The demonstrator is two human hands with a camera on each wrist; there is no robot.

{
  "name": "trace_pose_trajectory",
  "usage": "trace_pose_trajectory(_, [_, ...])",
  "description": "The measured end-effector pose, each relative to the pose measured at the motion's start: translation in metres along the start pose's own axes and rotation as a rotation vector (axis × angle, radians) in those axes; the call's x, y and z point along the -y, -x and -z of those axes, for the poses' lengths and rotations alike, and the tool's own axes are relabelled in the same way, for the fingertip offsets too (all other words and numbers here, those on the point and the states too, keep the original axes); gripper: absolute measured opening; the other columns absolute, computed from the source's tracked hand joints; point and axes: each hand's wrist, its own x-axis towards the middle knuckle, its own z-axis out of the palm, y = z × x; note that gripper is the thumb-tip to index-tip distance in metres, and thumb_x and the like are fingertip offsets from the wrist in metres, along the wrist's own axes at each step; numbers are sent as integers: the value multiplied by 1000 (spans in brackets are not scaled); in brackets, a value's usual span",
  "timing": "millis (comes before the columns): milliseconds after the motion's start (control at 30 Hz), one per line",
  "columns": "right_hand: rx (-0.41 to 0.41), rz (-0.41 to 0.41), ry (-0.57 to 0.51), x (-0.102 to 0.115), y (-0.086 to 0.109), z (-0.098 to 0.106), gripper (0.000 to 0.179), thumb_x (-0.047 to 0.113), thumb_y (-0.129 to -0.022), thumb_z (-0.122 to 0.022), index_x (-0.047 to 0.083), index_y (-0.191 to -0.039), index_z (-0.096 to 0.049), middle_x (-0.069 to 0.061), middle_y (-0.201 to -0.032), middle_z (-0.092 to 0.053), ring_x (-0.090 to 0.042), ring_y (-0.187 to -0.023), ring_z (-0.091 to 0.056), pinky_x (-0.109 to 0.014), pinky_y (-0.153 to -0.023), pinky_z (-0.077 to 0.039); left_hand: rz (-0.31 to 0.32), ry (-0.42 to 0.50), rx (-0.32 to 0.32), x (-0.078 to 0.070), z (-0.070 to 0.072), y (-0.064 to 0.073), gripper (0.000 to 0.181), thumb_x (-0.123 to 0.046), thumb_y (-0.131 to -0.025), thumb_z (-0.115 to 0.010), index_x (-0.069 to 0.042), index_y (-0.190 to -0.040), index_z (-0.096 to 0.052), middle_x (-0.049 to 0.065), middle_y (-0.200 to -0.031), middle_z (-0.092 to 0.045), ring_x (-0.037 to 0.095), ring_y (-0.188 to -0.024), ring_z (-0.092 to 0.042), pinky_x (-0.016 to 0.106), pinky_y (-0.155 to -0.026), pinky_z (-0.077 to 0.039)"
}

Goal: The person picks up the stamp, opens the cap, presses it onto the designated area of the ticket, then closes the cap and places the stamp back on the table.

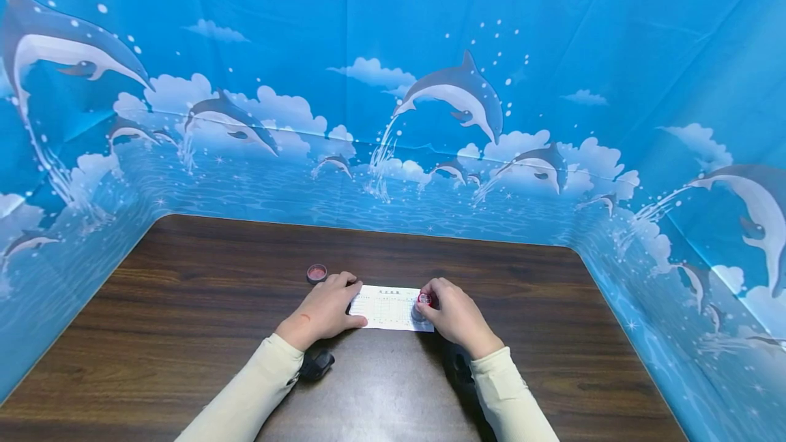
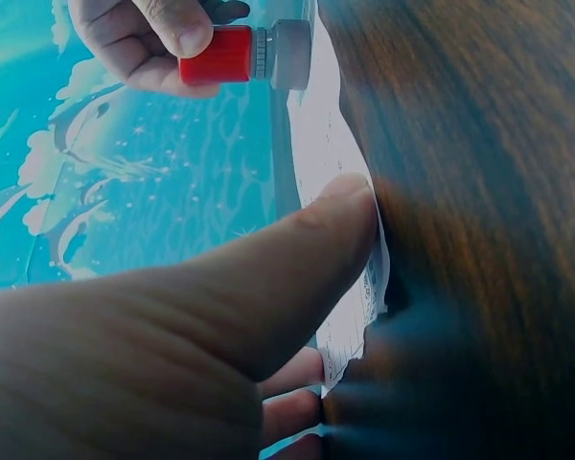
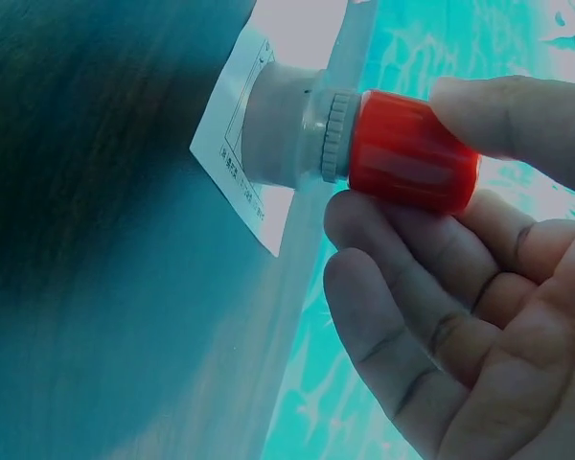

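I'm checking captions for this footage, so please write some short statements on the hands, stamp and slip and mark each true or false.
1. The right hand grips the stamp by its red handle. True.
2. The left hand touches the paper slip. True.
3. The stamp lies off the slip. False: its base is on it.
4. The round dish is nearer the right hand. False: nearer the left.

red-topped stamp, white printed paper, brown wood-grain table, blue dolphin-print backdrop
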Motion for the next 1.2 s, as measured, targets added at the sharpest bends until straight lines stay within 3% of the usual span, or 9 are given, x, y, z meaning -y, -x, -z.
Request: trace_pose_trajectory(1200, [-22,12,-21,2,-2,3,19,19,-90,-82,10,-95,-66,2,-85,-57,-15,-75,-51,-31,-68,-47,-11,2,-11,-1,6,0,77,-44,-90,-80,2,-147,-55,20,-148,-51,37,-136,-49,55,-111,-41])
